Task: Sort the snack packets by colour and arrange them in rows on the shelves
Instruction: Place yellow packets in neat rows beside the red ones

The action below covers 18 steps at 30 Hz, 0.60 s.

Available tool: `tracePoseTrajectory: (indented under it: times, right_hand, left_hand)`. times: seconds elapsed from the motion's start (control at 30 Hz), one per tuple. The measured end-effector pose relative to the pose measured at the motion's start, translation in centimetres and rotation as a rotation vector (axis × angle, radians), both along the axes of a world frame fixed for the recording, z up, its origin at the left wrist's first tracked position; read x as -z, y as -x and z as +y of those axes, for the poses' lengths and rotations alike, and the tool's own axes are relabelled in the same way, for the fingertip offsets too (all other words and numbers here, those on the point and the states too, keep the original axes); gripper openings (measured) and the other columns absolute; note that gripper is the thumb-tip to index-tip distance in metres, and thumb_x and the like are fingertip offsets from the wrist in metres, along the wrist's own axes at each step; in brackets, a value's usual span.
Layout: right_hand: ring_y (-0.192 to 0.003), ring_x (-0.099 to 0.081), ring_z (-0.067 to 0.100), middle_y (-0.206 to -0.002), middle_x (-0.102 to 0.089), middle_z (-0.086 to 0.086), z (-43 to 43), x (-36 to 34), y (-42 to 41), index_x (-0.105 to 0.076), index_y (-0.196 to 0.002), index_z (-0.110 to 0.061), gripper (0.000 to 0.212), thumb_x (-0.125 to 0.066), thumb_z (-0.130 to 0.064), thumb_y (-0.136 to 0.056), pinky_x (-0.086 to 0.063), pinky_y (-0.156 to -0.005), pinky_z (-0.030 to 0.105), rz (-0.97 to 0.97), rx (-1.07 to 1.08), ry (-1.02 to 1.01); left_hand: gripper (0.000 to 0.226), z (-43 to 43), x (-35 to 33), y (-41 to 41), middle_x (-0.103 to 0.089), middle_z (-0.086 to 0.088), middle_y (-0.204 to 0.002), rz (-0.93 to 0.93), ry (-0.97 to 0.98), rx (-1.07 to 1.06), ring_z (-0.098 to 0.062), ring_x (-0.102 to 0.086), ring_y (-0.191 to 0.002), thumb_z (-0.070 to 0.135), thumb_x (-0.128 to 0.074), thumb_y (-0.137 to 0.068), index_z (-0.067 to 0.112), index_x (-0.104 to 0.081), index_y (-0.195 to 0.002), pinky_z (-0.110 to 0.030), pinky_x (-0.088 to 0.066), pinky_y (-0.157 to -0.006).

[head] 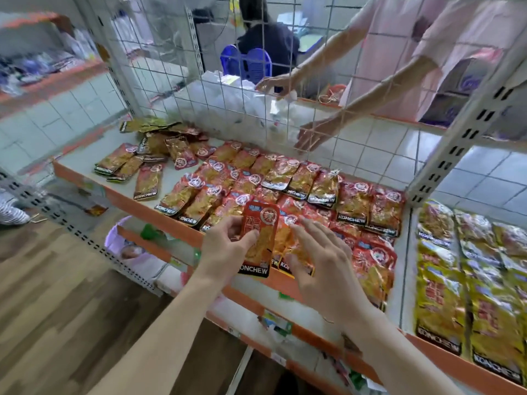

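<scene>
While left hand (225, 248) pinches the red packet (260, 232), right hand (322, 260) hovers, fingers spread; best lay it flat, label up, at red rows' (356, 201) 6 o'clock edge.

Left hand (225, 248) with pinch on red packet (261, 223); right hand (325, 269) splayed

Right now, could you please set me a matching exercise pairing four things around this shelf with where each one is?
Things:
1. red packet
2. yellow packets
3. loose pile
4. white bags

Places:
A. behind the wire mesh
B. pinched in the left hand
C. in rows in the section on the right
D. at the back left of the orange-edged shelf

Pairs: 1-B, 2-C, 3-D, 4-A.
</scene>
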State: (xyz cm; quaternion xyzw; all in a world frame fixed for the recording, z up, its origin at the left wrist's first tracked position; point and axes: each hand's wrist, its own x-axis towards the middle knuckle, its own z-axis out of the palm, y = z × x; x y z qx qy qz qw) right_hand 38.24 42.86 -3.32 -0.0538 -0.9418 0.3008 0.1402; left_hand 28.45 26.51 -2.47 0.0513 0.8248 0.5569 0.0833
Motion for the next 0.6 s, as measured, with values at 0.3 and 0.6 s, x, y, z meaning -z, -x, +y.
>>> tracePoseTrajectory:
  times: [0.3, 0.6]
  right_hand:
    - [-0.147, -0.022, 0.007, -0.156, -0.036, -0.010, 1.2, 0.5, 2.9, -0.045, -0.146, -0.027, 0.058, -0.065, -0.035, -0.093, -0.018, -0.121, 0.044, 0.015, 0.133, -0.017]
    - [-0.148, -0.022, 0.008, -0.157, -0.036, -0.008, -0.3, 1.7, 3.5, -0.044, -0.147, -0.026, 0.058, -0.055, -0.040, -0.092, -0.020, -0.119, 0.047, -0.045, 0.302, -0.060]
  left_hand:
    - [0.033, 2.5, 1.3, 5.2, -0.071, 0.011, -0.101, 0.067, 0.064, 0.216, -0.003, -0.067, -0.093, 0.024, -0.074, -0.090, 0.016, -0.064, -0.120, -0.018, -0.056, -0.076]
    - [0.042, 2.9, 2.5, 6.3, -0.072, 0.001, -0.104, 0.301, 0.260, 0.452, -0.010, -0.066, -0.086, 0.027, -0.071, -0.092, 0.011, -0.059, -0.129, -0.023, -0.054, -0.076]
